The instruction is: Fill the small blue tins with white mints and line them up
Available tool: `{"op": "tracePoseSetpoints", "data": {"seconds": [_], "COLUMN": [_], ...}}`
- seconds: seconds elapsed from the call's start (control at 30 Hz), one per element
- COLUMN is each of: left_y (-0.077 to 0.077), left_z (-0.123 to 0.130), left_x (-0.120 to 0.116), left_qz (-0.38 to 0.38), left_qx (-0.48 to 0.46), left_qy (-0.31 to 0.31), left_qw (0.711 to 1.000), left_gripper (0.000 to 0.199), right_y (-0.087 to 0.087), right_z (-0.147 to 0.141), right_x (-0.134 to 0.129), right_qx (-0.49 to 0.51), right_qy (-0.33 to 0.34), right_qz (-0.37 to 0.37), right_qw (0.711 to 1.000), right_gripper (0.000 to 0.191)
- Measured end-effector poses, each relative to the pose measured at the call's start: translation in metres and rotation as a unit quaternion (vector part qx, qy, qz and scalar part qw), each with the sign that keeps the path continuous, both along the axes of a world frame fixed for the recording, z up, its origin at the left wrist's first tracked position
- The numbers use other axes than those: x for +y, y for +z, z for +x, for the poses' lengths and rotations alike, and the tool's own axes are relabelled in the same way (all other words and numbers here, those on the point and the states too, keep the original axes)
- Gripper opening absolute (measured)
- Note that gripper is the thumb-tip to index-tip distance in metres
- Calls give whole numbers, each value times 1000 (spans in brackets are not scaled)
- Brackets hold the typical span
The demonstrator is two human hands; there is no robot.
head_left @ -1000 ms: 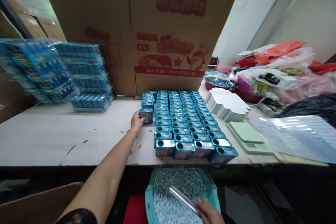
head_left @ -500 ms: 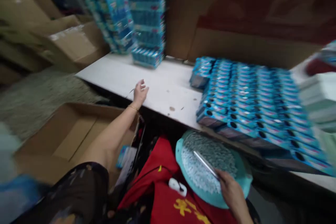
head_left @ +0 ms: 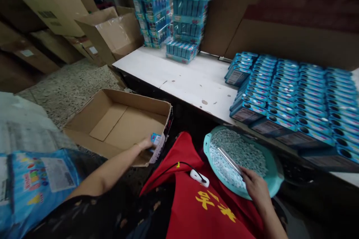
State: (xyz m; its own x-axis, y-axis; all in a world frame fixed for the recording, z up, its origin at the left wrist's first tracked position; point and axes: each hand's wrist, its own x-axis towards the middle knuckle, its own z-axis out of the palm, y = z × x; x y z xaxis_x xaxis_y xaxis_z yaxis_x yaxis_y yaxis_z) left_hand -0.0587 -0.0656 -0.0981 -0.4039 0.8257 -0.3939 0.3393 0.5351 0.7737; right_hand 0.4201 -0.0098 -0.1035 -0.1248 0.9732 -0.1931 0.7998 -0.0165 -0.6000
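I saw glare on plastic wrap (head_left: 158, 5) beyond the left fingers (head_left: 148, 143), black shadow under the table (head_left: 182, 78) to their right, and blurred cartons (head_left: 57, 2) farther off.

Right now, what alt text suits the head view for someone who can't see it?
A person's left hand is at a small blue printed item inside an open brown cardboard box; the right hand holds a silver metal tube over a turquoise plastic basin of pale pellets. Rows of blue rectangular containers stand on a white table.
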Motion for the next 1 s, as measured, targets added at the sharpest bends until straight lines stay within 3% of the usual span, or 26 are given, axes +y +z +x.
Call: {"op": "tracePoseSetpoints", "data": {"seconds": [0.1, 0.23, 0.3, 0.4, 0.53, 0.6, 0.67, 0.77, 0.87, 1.0], "left_y": [24, 85, 114, 137, 130, 119, 107, 89, 74, 67], "left_z": [-17, -28, -13, 28, 86, 109, 124, 130, 117, 95], "left_x": [4, 3, 1, 3, 18, 25, 27, 20, 15, 29], "left_qz": [16, 176, 226, 177, 61, 24, -15, -101, -138, -122], "left_qx": [-10, -43, -103, -224, -343, -344, -323, -262, -174, -86], "left_qy": [-5, 7, -12, -37, 8, 23, -6, -122, -282, -521], "left_qw": [1000, 983, 969, 958, 937, 938, 946, 952, 933, 840], "left_gripper": [47, 57, 53, 50, 54, 58, 60, 60, 59, 66], "right_y": [1, -5, -7, -3, 7, 11, 17, 30, 42, 50], "right_z": [11, 32, 37, 33, 27, 26, 27, 29, 35, 45], "right_x": [-8, -16, -15, -11, -5, -5, -7, -10, -10, 0], "right_qx": [6, 2, -5, -7, -26, -32, -44, -110, -211, -309], "right_qy": [-7, -24, -30, -19, -18, -19, -19, -34, -48, -62], "right_qz": [16, 22, 20, 27, 32, 29, 17, -1, 2, 19], "right_qw": [1000, 999, 999, 999, 999, 999, 999, 993, 976, 949], "right_gripper": [42, 40, 41, 41, 39, 38, 38, 38, 39, 36]}}
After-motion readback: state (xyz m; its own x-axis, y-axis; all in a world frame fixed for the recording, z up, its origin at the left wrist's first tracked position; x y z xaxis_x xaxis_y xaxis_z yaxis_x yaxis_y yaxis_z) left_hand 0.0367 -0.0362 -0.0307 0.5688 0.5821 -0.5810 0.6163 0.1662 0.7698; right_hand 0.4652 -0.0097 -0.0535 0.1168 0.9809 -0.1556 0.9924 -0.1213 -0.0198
